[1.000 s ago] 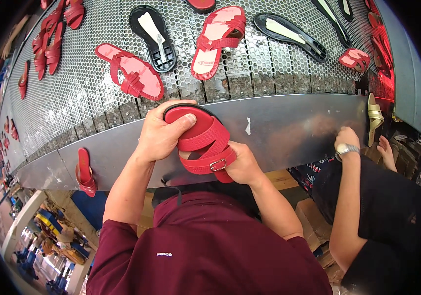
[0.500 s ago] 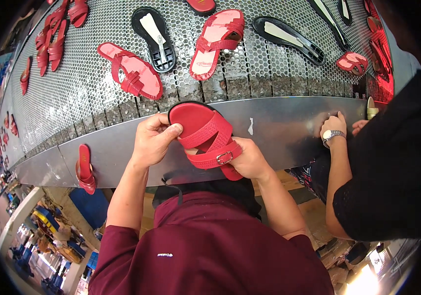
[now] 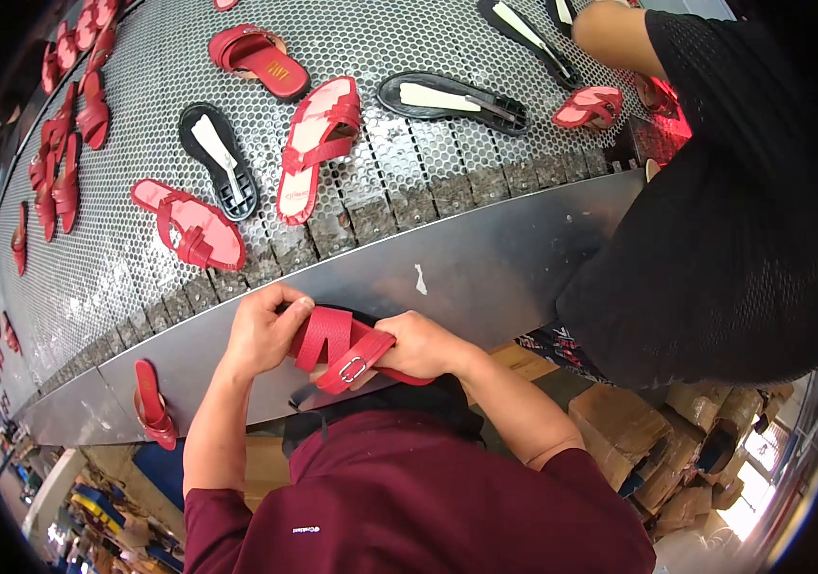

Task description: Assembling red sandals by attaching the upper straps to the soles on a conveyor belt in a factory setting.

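Both of my hands are closed on a red sandal (image 3: 325, 337) with crossed straps, a silver buckle and a dark sole edge. My left hand (image 3: 265, 333) pinches one end between thumb and fingers. At the strap side, my right hand (image 3: 420, 346) wraps round the other end, hiding part of it. The sandal is tilted on its side in front of me, over the metal ledge (image 3: 495, 256). Another red sandal (image 3: 152, 407) lies on the ledge to my left.
Beyond the ledge runs a perforated metal conveyor (image 3: 151, 105). On it lie red uppers (image 3: 189, 230), black soles (image 3: 218, 158) and a red sandal (image 3: 261, 62). A co-worker in a black shirt (image 3: 705, 249) stands close at right, one arm over the conveyor. Cardboard boxes (image 3: 619, 421) are below right.
The held sandal has been turned from facing upward to lying on its side and lowered nearer my body. My view has swung right. The co-worker's arm has gone from the ledge out over the conveyor.
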Tool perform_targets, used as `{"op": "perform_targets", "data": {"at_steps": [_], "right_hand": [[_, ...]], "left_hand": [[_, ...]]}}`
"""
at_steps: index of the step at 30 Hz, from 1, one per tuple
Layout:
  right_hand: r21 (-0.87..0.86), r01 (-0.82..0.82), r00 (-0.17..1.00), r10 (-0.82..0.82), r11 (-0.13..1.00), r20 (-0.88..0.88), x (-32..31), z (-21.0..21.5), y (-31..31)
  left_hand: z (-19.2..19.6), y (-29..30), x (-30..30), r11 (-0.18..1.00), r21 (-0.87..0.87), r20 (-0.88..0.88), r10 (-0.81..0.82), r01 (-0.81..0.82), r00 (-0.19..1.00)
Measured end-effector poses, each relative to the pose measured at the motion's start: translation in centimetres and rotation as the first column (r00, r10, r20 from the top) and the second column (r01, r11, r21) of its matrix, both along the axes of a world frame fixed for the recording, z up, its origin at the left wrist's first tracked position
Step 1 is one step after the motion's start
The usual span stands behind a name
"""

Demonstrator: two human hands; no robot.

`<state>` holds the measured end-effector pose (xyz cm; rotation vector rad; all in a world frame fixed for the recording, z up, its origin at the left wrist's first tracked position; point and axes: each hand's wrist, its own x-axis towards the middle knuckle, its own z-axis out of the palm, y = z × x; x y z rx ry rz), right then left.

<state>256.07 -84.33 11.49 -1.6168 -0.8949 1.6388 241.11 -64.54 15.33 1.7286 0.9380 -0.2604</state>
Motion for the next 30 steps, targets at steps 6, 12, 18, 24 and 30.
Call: {"op": "perform_targets", "data": {"at_steps": [6, 12, 18, 24, 30], "right_hand": [[-0.113, -0.097, 0.994, 0.103, 0.989, 0.047, 2.3, 0.6, -0.2], [-0.311, 0.200, 0.978, -0.168, 0.929, 0.126, 3.5, -2.6, -4.4], [-0.251, 0.251, 0.966, -0.225, 0.935, 0.127, 3.3, -2.5, -4.5], [-0.167, 0.271, 0.959, -0.250, 0.948, 0.136, 3.2, -3.9, -5.5], [-0.031, 0.274, 0.924, -0.254, 0.961, 0.287, 4.5, -1.4, -7.3]], "left_hand": [[-3.2, -1.0, -1.6, 0.976, -0.043, 0.006, 0.213, -0.212, 0.977], [-6.1, -3.6, -4.0, 0.886, 0.318, 0.170, 0.297, -0.338, 0.940], [-0.4, -6.1, 2.9, 0.748, 0.558, 0.194, -0.539, 0.360, 0.819], [-3.5, -9.6, 7.9, 0.488, 0.446, -0.107, -0.803, 0.750, 0.587], [-4.1, -9.9, 7.4, 0.508, 0.570, 0.047, -0.805, 0.646, 0.591]]}}
